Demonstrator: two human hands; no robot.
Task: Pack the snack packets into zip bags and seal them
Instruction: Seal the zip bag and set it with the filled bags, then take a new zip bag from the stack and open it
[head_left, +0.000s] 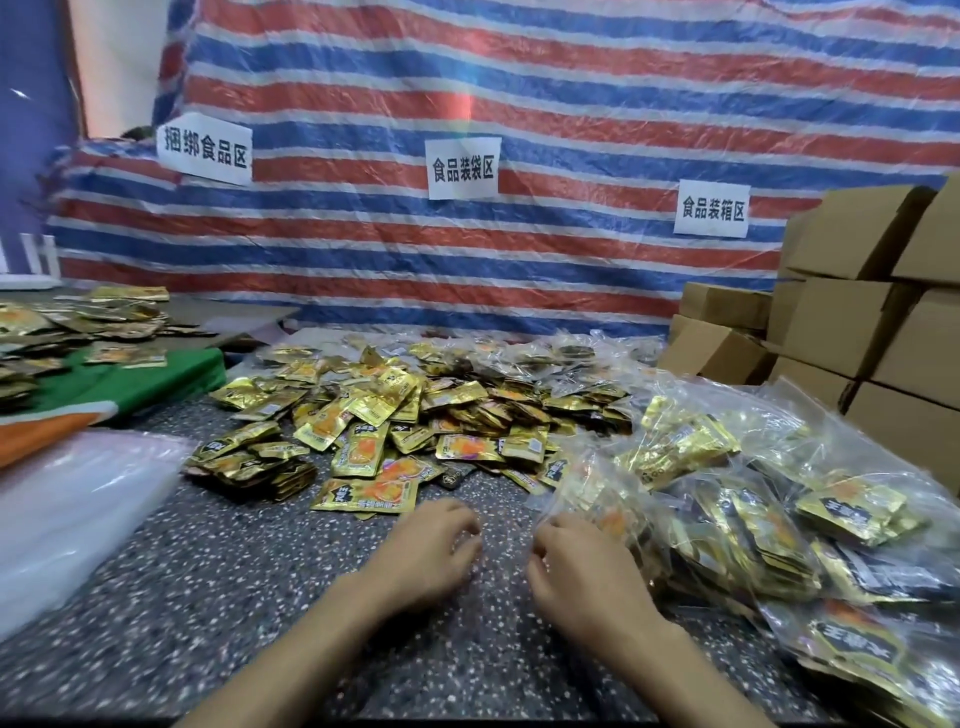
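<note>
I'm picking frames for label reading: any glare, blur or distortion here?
Head view: wide-angle bending curves the striped tarp and cardboard boxes toward the edges; a faint rainbow flare sits on the tarp's upper middle; the filled zip bags glint with glare; print on the loose snack packets is soft.

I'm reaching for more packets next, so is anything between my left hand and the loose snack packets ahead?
Nothing visible: only tabletop lies between the left hand and the nearest snack packets; filled zip bags sit to the right.

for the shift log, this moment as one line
step: likely sealing | right hand: pinches filled zip bag edge | left hand: curled, grip unclear | loose packets: piled behind
</note>
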